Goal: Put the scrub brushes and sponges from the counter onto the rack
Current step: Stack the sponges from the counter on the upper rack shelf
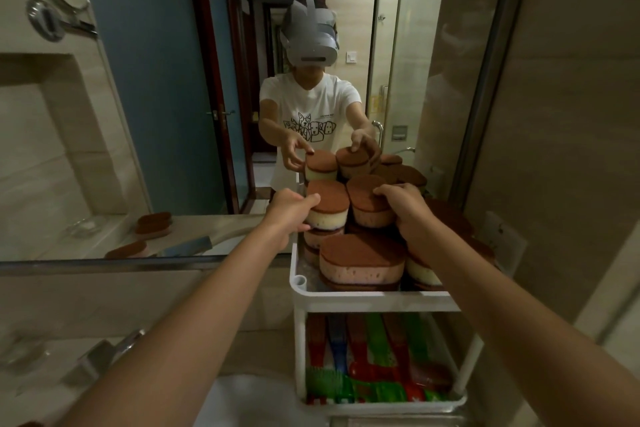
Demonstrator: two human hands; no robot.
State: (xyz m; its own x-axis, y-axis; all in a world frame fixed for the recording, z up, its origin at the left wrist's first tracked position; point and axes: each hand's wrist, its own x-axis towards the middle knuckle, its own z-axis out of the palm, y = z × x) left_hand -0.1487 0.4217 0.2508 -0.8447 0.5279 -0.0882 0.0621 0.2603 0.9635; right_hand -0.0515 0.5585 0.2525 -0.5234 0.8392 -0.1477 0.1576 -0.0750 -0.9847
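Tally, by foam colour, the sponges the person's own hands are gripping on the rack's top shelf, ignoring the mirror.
Cream-foam sponge, in left hand: 1
Pink-foam sponge, in right hand: 1
Total: 2

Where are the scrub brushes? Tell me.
Head view, lower right: the scrub brushes lie on the bottom shelf of the white rack, beneath the sponges piled on top.

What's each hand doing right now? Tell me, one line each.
Left hand: grips the cream sponge on the top tier of the rack.
Right hand: grips the pink sponge beside it.
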